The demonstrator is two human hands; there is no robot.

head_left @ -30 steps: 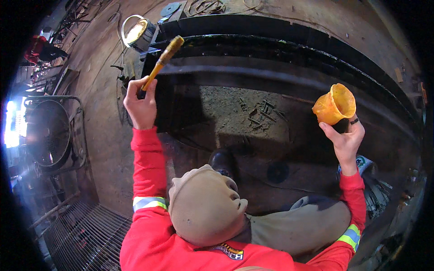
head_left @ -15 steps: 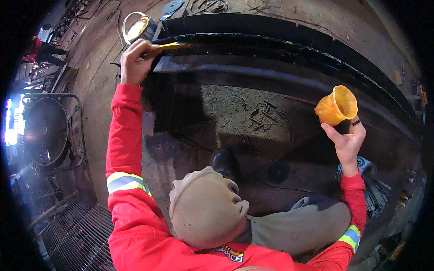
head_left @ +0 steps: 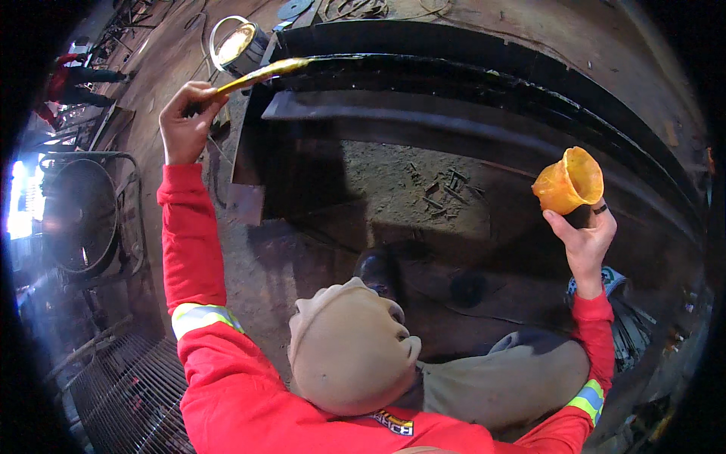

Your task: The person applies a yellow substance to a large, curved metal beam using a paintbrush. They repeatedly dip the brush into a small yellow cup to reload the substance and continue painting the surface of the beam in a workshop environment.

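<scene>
dusty brown floor (head_left: pixel 155 85) | scattered scrap pieces (head_left: pixel 454 194) | coiled cable (head_left: pixel 358 11) | round fan (head_left: pixel 79 216)

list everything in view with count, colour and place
Slim long-handled brush: one, yellow, upper left
Flared plastic-looking cup: one, orange, right side
Long metal beams: count unclear, black, upper half
Round hoop-handled bucket: one, dark, upper left
Round caged fan: one, dark, left
Slatted metal grate: one, grey, lower left
Thin floor scraps: several, dark, middle
Another person: one, red top, far left
Rounded boot: one, black, centre
Cloth trousers: one pair, khaki, lower middle
Cloth sleeves: two, red, left and right
Left hand: one, bare, holding the brush
Right hand: one, bare, holding the cup
</scene>
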